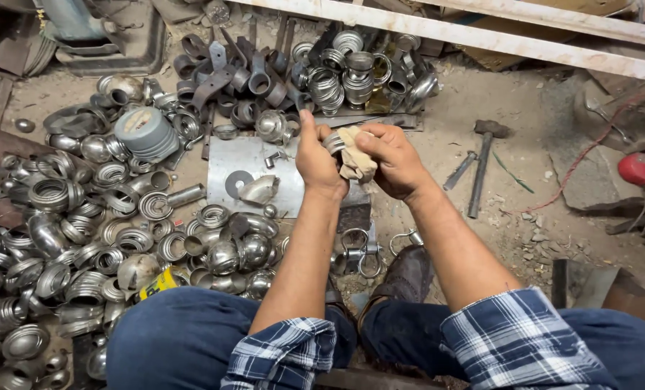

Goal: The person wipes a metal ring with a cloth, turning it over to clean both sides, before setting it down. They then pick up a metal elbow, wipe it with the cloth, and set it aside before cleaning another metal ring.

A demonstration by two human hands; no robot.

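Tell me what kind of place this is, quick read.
Probably a small metalworking or welding shop, with work done on the floor. Heaps of steel rings and collars cover the dirt ground, a hammer lies nearby, and the left hand and right hand hold a metal ring and a rag.

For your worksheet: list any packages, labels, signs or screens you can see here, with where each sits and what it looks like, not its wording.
Yellow label: on a can half buried among metal rings by the person's knee; a yellow band with dark print.
Round tin lid: upper left among the rings; grey disc with a faded pale patch.
No signs or screens show.
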